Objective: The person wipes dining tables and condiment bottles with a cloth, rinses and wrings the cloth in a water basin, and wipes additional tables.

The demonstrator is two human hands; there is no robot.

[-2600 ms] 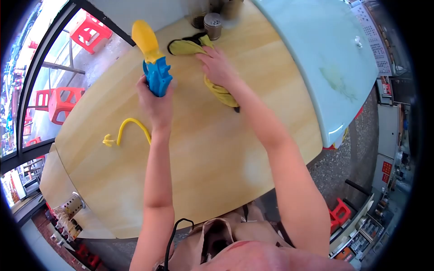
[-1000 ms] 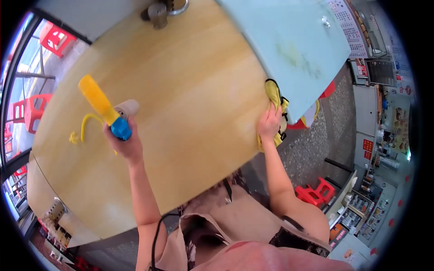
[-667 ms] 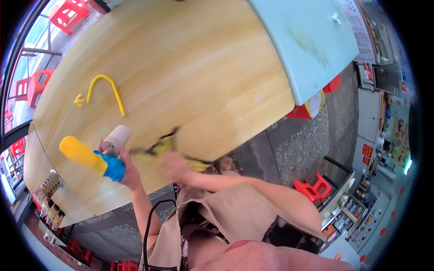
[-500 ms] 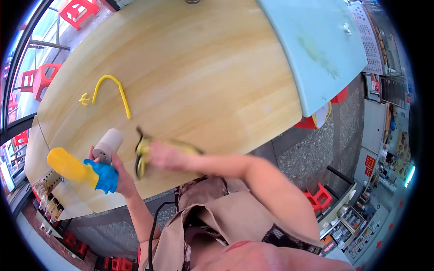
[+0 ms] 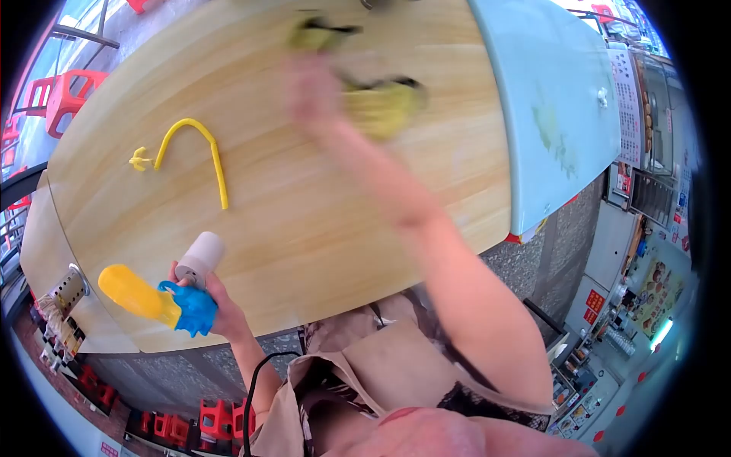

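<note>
My left hand [image 5: 222, 305] is wrapped round a pale grey cylinder [image 5: 201, 255] above the near left part of the table. Beside the cylinder, against the same hand, are a crumpled blue rubbery piece [image 5: 195, 308] and a rounded, elongated yellow piece [image 5: 133, 292]. My right hand [image 5: 314, 95], smeared by motion, is at the far middle of the table with a yellow cloth with black edges [image 5: 381, 110]; part of the cloth shows beyond the fingers. A bent yellow tube-like strip [image 5: 215, 160] lies on the table, with a small yellow curled piece [image 5: 139, 159] near its end.
The wood-grain table [image 5: 304, 228] fills the middle. A light blue panel [image 5: 556, 114] adjoins it on the right. A perforated metal holder [image 5: 68, 286] stands at the left edge. Red stools [image 5: 72, 99] are beyond the left side, and more stand below.
My right hand has swept away from me across the table, carrying the yellow cloth, which is now spread wider. My left hand keeps its hold on the cylinder. The camera view has shifted slightly.
</note>
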